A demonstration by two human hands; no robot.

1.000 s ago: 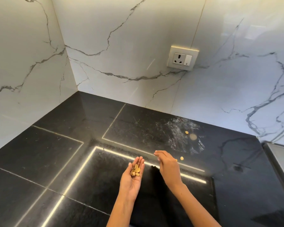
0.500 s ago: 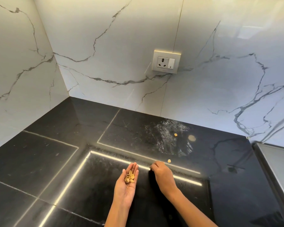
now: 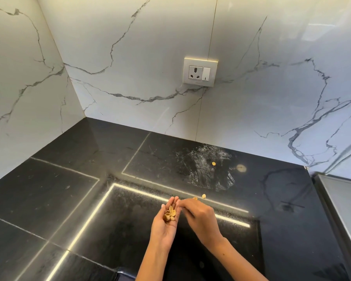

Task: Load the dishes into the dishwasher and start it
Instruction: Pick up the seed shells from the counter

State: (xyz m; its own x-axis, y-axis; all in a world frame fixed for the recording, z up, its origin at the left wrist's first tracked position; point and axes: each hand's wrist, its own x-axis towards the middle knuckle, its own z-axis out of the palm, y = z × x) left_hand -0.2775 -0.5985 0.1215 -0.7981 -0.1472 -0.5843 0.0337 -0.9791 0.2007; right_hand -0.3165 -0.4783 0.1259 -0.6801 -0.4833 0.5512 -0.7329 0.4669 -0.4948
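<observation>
No dish or dishwasher is in view. My left hand (image 3: pixel 166 222) lies palm up over the black countertop (image 3: pixel 69 199), cupping several tan pistachio shells (image 3: pixel 170 213). My right hand (image 3: pixel 201 218) is beside it, palm down, its bunched fingertips touching the left hand's fingertips. Whether those fingers hold a shell is hidden. A loose shell (image 3: pixel 203 196) lies on the counter just beyond the right hand, and another shell (image 3: pixel 195 198) shows at its knuckles. A third shell (image 3: pixel 213 163) sits farther back.
White marble walls meet in the corner at the back left. A wall socket (image 3: pixel 200 72) is above the counter. A whitish smear (image 3: pixel 207 171) marks the counter near the back wall. A grey metal surface (image 3: pixel 344 201) borders the counter at right.
My right hand left the counter and swung left to the fingertips of the left hand. The view shifted slightly; the left hand still cups its shells.
</observation>
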